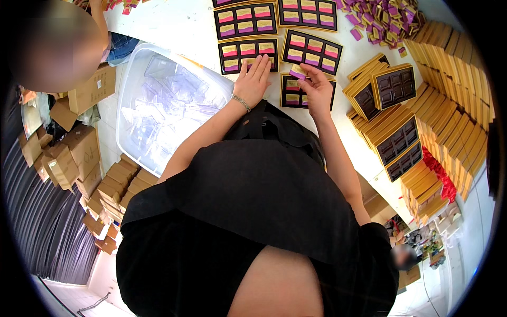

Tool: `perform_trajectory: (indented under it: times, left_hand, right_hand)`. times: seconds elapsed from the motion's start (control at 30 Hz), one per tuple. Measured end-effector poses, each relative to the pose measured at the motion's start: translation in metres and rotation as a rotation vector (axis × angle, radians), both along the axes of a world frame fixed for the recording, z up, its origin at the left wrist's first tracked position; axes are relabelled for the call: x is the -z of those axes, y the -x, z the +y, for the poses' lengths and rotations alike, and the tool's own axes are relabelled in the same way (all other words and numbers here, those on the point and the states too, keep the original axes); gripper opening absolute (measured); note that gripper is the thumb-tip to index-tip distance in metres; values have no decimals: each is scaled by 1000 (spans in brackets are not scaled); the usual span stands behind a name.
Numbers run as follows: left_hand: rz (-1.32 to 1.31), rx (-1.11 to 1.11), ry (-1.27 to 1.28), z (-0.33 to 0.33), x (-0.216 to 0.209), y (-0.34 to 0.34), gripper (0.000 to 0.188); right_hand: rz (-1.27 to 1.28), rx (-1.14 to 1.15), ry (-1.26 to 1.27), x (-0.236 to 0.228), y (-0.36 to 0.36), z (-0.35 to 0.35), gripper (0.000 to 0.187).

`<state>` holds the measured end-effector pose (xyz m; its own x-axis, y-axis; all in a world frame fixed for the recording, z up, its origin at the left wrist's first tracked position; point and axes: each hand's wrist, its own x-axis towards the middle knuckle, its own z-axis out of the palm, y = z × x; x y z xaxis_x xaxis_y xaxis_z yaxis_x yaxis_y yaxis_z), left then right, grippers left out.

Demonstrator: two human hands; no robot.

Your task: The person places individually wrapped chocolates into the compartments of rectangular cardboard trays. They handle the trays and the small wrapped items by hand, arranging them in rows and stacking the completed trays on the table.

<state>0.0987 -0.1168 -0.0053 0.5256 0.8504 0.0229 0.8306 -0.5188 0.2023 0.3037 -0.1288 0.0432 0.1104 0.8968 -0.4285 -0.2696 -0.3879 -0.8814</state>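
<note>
The right hand (317,90) covers most of the nearest tray (296,94), so its fill cannot be determined. The left hand (253,79) hides the lower edge of another tray (248,54). The top edge cuts the farthest trays (308,11). Contents of the clear bin (163,105) are indistinct.

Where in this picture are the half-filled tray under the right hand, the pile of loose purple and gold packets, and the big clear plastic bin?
Half-filled tray (291,94), head view: its filled left compartments.
Pile of loose packets (383,18), head view: middle of the heap.
Clear plastic bin (138,58), head view: its upper left rim.
</note>
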Motion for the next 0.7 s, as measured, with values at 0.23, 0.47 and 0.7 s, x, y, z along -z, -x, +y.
perform_trajectory:
  times: [0.23,0.47,0.7]
  left_hand:
    - [96,26,29,-1,2,-5,67]
    - [62,-4,123,6,-10,-3,69]
    - [19,-194,117,-11,-39,33,75]
  right_hand:
    - [-191,52,-10,9,-5,-8,28]
    - [298,424,9,17,-61,56,29]
    - [-109,237,23,-33,-39,76,45]
